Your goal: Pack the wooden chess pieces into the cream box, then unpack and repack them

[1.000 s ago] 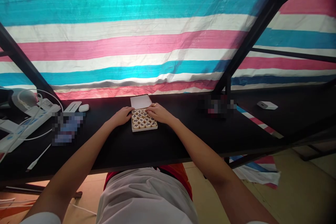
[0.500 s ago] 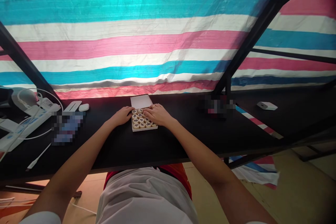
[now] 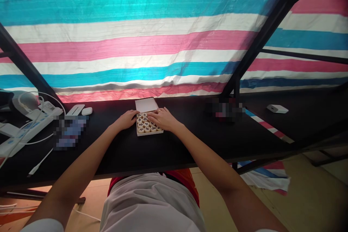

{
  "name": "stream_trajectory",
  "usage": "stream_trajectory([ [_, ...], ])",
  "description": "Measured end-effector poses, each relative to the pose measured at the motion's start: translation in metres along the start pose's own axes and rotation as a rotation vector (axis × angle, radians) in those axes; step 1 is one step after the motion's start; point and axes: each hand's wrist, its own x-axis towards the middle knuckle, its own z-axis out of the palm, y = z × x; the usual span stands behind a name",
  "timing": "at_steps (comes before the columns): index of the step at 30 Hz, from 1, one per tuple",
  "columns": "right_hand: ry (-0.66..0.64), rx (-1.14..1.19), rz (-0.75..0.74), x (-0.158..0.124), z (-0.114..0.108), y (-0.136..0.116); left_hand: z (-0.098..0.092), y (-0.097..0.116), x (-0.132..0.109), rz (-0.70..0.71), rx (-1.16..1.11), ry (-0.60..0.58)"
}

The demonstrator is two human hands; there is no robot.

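Observation:
A small shallow cream box (image 3: 149, 133) lies on the black table (image 3: 163, 148) straight ahead, filled with several round wooden game pieces (image 3: 144, 125) marked with dark characters. My left hand (image 3: 126, 119) rests against the box's left side, fingers curled on its edge. My right hand (image 3: 162, 118), a ring on one finger, lies over the right part of the box with its fingers spread flat on the pieces there. The box's white lid (image 3: 146, 104) lies just behind the box.
At the left are a white power strip (image 3: 25, 127) with cables, a white cable end (image 3: 38, 165), a flat white device (image 3: 74, 110) and a small white oval object (image 3: 87, 111). A white block (image 3: 276, 108) sits on the table at right. A striped cloth (image 3: 152, 43) hangs behind black frame bars (image 3: 255, 43).
My right hand has slid left over the pieces and its fingers have flattened out. My left hand has stayed on the box's left side.

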Motion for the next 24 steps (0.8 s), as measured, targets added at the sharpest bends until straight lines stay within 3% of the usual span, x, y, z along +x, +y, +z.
stream_trajectory([
  [24,0.031,0.066,-0.085,0.0045,0.0023,0.0079,-0.0032,0.0051,-0.0009,-0.013,0.008,-0.012],
])
